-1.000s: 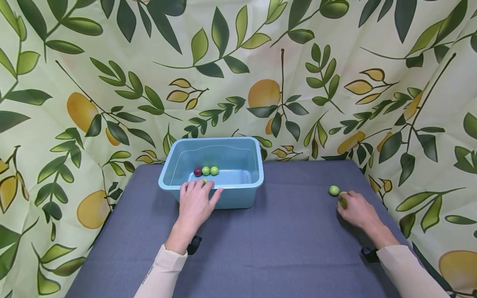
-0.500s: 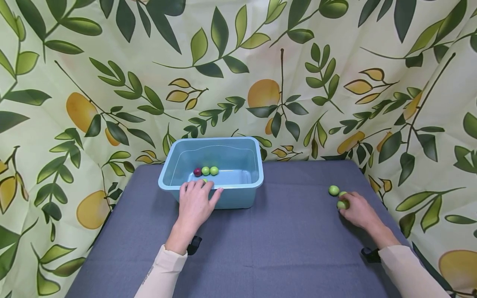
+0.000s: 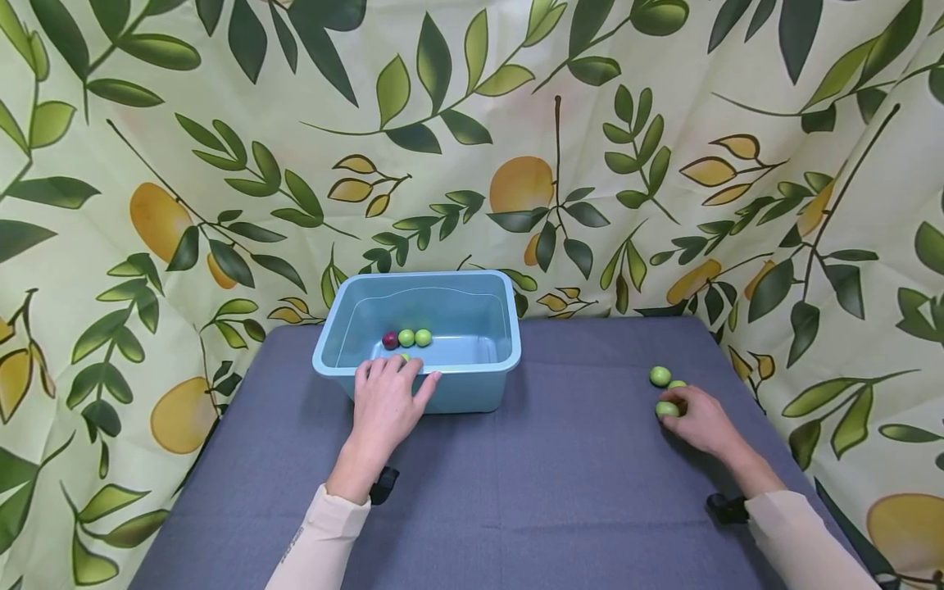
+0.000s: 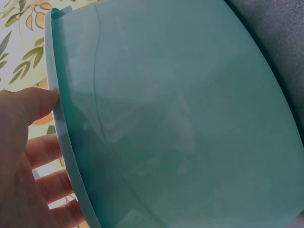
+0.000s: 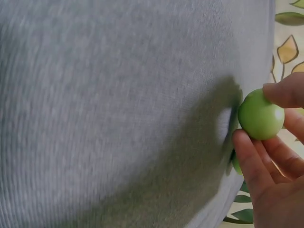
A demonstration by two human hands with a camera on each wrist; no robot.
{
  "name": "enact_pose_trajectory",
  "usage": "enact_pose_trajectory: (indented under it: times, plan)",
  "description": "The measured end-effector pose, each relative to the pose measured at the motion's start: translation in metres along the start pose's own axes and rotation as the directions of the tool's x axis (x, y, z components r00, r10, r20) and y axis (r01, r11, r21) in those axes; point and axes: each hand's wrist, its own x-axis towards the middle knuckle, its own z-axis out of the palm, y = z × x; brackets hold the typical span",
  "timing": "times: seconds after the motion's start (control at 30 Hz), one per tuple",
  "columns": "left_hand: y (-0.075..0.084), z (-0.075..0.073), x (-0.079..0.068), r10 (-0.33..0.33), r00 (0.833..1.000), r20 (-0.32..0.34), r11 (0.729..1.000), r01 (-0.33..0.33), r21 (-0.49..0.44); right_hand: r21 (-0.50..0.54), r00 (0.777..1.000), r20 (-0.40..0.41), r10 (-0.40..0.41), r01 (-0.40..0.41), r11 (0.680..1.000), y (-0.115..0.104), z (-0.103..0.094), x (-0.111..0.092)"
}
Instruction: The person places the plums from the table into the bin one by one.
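Observation:
My right hand pinches a smooth green ball between thumb and fingertips, near the table's right side. Behind that hand, a second green ball is partly hidden, and a third green ball lies just beyond it. My left hand holds the front rim of a light blue plastic bin, its fingers over the edge. Inside the bin a dark red ball sits in a row with two green balls. One more green ball shows just above my left fingers, mostly hidden.
A dark blue-grey cloth covers the table. Behind it and at both sides hangs a curtain printed with leaves and orange fruit. The bin stands at the table's back left.
My right hand has drawn the pinched green ball slightly left and toward me, apart from the other two. My left hand and the bin have stayed in place.

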Motion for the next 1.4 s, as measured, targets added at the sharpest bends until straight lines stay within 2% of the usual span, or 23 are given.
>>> enact_pose_trajectory:
  times: [0.4, 0.8, 1.4]
  plan:
    - [0.000, 0.000, 0.000, -0.002, 1.000, 0.005, 1.000, 0.002, -0.002, 0.118, 0.999, 0.006, 0.042, -0.043, 0.992, -0.015, 0.007, 0.001]
    - [0.001, -0.001, 0.001, -0.001, 1.000, 0.004, 1.000, 0.001, 0.001, 0.255, 1.000, 0.012, 0.021, -0.023, 0.967, -0.033, 0.013, 0.006]
    - [0.001, -0.001, 0.001, 0.001, 1.000, 0.001, 1.000, -0.001, -0.005, 0.310, 1.000, 0.012, -0.028, 0.022, 0.951, -0.068, 0.015, 0.015]
